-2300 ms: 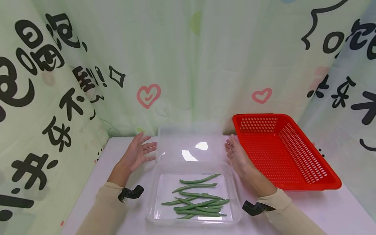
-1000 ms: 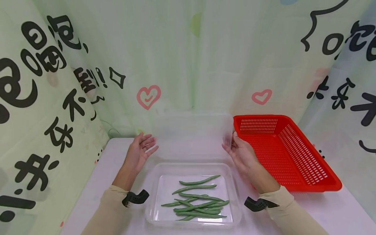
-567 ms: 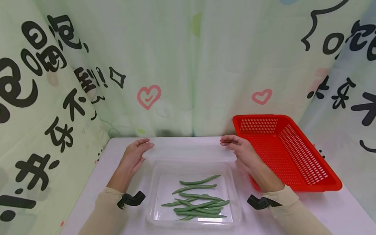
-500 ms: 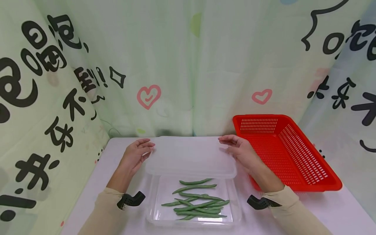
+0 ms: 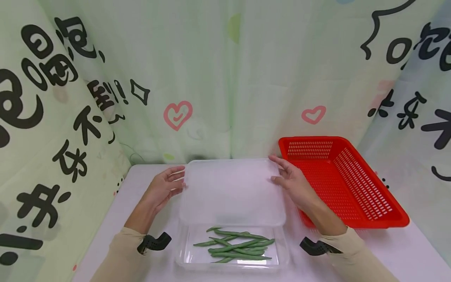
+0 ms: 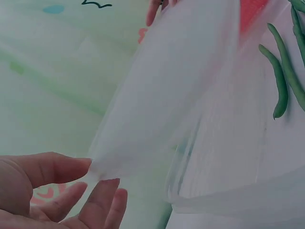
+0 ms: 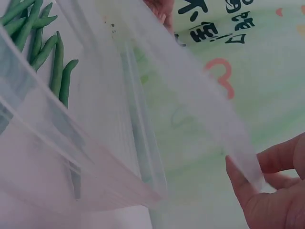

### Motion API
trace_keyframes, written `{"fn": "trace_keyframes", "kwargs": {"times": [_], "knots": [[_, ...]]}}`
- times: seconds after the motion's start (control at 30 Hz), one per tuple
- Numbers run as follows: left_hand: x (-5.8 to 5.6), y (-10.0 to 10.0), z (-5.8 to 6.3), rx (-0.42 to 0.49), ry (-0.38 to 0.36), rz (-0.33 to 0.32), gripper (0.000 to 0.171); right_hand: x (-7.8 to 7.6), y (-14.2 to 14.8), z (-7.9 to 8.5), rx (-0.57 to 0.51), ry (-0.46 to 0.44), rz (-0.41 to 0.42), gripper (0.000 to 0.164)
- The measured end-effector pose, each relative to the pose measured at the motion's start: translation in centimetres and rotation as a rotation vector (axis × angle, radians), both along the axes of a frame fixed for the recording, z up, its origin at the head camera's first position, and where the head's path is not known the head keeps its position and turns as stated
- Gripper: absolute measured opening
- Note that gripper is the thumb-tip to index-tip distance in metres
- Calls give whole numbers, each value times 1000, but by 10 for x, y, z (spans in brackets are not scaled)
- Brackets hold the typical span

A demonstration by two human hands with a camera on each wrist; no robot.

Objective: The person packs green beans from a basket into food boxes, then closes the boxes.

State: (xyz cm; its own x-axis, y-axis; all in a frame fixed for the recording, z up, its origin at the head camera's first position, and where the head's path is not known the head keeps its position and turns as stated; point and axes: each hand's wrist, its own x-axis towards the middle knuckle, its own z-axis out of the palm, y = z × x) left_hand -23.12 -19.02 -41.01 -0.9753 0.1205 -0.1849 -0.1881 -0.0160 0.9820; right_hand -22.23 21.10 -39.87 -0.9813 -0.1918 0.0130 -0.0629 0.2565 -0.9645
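Observation:
A translucent plastic lid (image 5: 232, 192) slants over the back part of a clear plastic container (image 5: 197, 262). Green beans (image 5: 239, 246) lie loosely inside; the lid hides the farthest ones in the head view. My left hand (image 5: 165, 188) pinches the lid's left edge between thumb and fingers, as the left wrist view shows at the lid's corner (image 6: 102, 169). On the opposite side my right hand (image 5: 294, 182) grips the right edge, thumb on one face and fingers on the other. The right wrist view shows a gap between the raised lid (image 7: 205, 100) and the container's wall (image 7: 138, 114).
A red perforated plastic basket (image 5: 341, 188) stands to the right, close to my right forearm. The pale tabletop (image 5: 141, 172) ends at a printed curtain (image 5: 225, 78) behind, with more curtain at both sides.
Both hands, first apart beside the lid behind the container, have taken hold of its edges. The lid was raised, tilted over and brought forward above the container's back, covering the farther beans.

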Motion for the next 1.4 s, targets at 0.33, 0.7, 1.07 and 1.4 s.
{"fn": "trace_keyframes", "kwargs": {"times": [0.33, 0.7, 1.07, 1.4], "knots": [[10, -4, -5, -142, -102, -94, 52, 17, 3, 3, 119, -128, 62, 64], [23, -6, -17, -191, -153, -46, 46, 30, -5, -6, 223, -83, 81, 59], [34, -10, -16, -317, -139, -115, 45, 41, -10, -19, 273, -75, 123, 55], [37, -7, -17, -393, -75, -119, 45, 48, -11, -28, 275, -112, 87, 56]]}}
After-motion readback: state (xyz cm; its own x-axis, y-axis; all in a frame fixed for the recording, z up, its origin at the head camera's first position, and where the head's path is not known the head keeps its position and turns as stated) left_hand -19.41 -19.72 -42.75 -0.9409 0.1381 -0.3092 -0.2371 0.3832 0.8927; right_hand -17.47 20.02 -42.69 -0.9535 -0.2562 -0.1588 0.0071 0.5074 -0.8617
